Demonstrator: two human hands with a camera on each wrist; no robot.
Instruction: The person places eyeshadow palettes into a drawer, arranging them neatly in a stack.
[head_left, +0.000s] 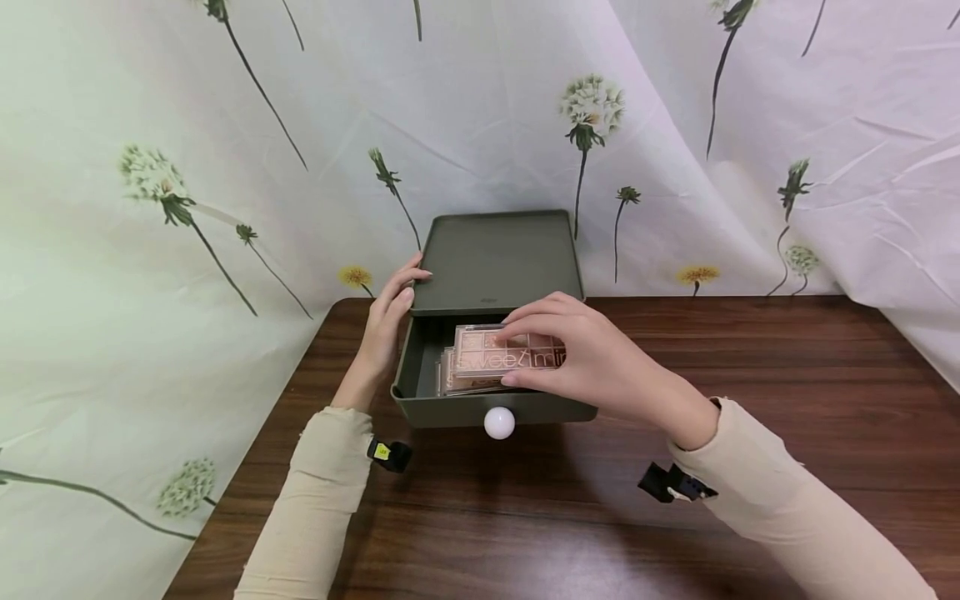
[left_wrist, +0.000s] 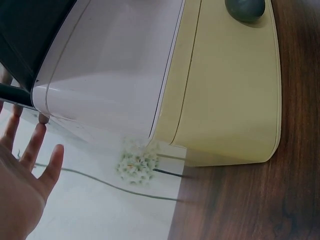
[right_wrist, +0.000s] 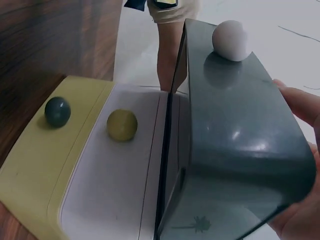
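Observation:
My right hand (head_left: 600, 358) pinches an eyeshadow palette (head_left: 474, 360) by its right part, thumb at the near edge and fingers over the top. The palette has a clear lid with "sweet" lettering and pink-beige pans. Beneath it, other similar palettes (head_left: 448, 385) lie in the pulled-out dark green drawer (head_left: 442, 411), which has a white knob (head_left: 499, 423). My left hand (head_left: 382, 329) rests against the left side of the small cabinet (head_left: 495, 258), fingers loosely extended. The right wrist view shows the drawer's outside, with the palettes hidden behind its walls.
Below the green drawer are a white drawer (right_wrist: 107, 185) with a yellow knob (right_wrist: 122, 125) and a yellow drawer (right_wrist: 37, 170) with a green knob (right_wrist: 57, 111). The cabinet stands on a dark wooden table (head_left: 750, 375), before a dandelion-print cloth (head_left: 480, 108).

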